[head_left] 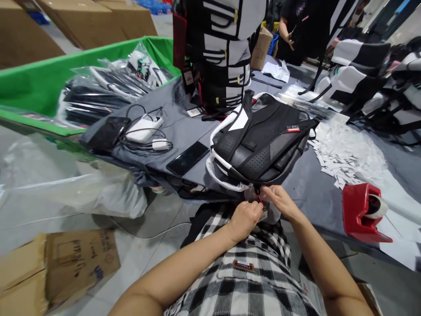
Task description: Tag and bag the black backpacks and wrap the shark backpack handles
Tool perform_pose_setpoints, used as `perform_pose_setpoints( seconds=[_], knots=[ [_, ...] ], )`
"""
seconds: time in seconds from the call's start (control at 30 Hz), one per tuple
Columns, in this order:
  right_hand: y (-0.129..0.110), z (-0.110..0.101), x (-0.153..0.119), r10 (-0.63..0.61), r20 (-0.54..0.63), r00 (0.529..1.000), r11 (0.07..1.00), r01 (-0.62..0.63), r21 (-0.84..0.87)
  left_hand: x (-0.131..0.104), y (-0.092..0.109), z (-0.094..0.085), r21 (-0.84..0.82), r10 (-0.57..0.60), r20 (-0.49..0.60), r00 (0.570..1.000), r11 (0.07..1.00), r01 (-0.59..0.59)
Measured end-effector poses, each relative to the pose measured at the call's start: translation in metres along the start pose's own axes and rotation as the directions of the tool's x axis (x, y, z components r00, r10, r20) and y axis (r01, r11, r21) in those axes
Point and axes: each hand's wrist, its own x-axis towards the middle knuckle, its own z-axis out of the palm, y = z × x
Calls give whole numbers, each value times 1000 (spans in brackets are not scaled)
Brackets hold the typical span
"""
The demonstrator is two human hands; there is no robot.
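Note:
A black and white backpack (259,140) lies on the grey-covered table with its padded shoulder straps facing up. Just below its near edge, my left hand (246,219) is closed, with a thin red cord (260,201) pinched at its fingertips. My right hand (279,199) is closed too, at the black end of the backpack by the same cord. What exactly its fingers grip is hidden. Clear plastic shows between and behind both hands, close to my checked apron (243,285).
A dark phone (188,159), a white charger (144,128) with cables and a black pouch (108,134) lie left. Stacked backpacks (226,57) stand behind. To the right are white tags (348,153) and a red tape dispenser (358,213). A green-sided bin (33,81) holds bagged backpacks.

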Motion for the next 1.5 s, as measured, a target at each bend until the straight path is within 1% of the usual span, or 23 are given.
perform_pose_setpoints(
  seconds=[0.07, 0.1, 0.13, 0.17, 0.2, 0.23, 0.27, 0.33, 0.4, 0.43, 0.5, 0.57, 0.63, 0.7, 0.77, 0.83, 0.93, 1.0, 1.17, 1.23, 1.37, 1.43, 1.5],
  knots=[
    [-1, 4, -2, -17, -52, 998, 999, 15, -33, -4, -2, -3, -6, 33, -37, 999, 999, -33],
    [-1, 6, -2, -19, -78, 997, 999, 16, -38, -8, -3, -6, -51, 18, -91, 996, 998, -23],
    [0, 8, -1, -16, -103, 995, 999, 12, -38, -12, -4, -8, -123, -32, -164, 986, 992, 12],
    [1, 10, -1, -8, -124, 992, 999, 4, -35, -16, -6, -10, -222, -123, -237, 964, 972, 70],
    [1, 11, 0, 3, -139, 990, 999, -7, -31, -20, -7, -11, -340, -247, -286, 926, 930, 143],
    [2, 11, 1, 13, -147, 989, 999, -18, -31, -23, -8, -12, -467, -384, -299, 874, 857, 217],
    [2, 11, 2, 20, -154, 988, 999, -25, -33, -24, -9, -11, -596, -510, -268, 817, 754, 275],
    [2, 9, 3, 25, -152, 988, 999, -31, -36, -20, -9, -7, -820, -674, -112, 730, 477, 315],
    [1, 8, 4, 16, -132, 991, 999, -21, -35, -7, -8, -4, -940, -720, 60, 692, 193, 282],
    [0, 7, 4, 11, -124, 992, 999, -16, -35, 0, -7, -2, -960, -719, 130, 682, 80, 267],
    [-2, 6, 4, 1, -117, 993, 999, -6, -40, 15, -5, -1, -961, -719, 240, 652, -83, 263],
    [-4, 5, 5, -11, -116, 993, 998, 5, -56, 26, -4, 0, -945, -741, 321, 590, -207, 254],
    [-3, 2, 5, -25, -86, 996, 996, 17, -91, 31, -3, 2, -933, -775, 359, 519, -295, 206],
    [-1, -4, 4, -38, -26, 999, 988, 34, -148, 32, -2, 3, -928, -801, 371, 470, -335, 162],
    [3, -12, 0, -83, -21, 996, 967, 75, -243, 33, -2, 4, -917, -807, 397, 437, -373, 143],
    [4, -19, -5, -179, -122, 976, 912, 118, -393, 35, -2, 3, -892, -798, 446, 405, -432, 132],
    [-3, -23, -16, -358, -274, 893, 775, 120, -621, 42, -3, 2, -855, -782, 503, 369, -512, 80],
    [-14, -17, -22, -446, -285, 849, 672, 108, -732, 48, -3, 1, -843, -782, 511, 357, -537, 30],
    [-40, 20, -22, -621, -172, 765, 365, 89, -927, 50, 1, 2, -841, -792, 500, 350, -541, -21],
    [-41, 36, -18, -647, -136, 750, 303, 89, -949, 44, 1, 4, -843, -791, 500, 353, -538, -11],
    [-26, 55, -18, -615, -138, 776, 320, 86, -943, 33, -1, 7, -850, -788, 495, 366, -526, 16],
    [-17, 57, -22, -603, -143, 785, 356, 104, -929, 30, -1, 5, -852, -788, 493, 370, -522, 23],
    [-10, 57, -26, -609, -145, 780, 400, 144, -905, 30, -1, 0, -859, -785, 478, 394, -512, 19]
  ],
)
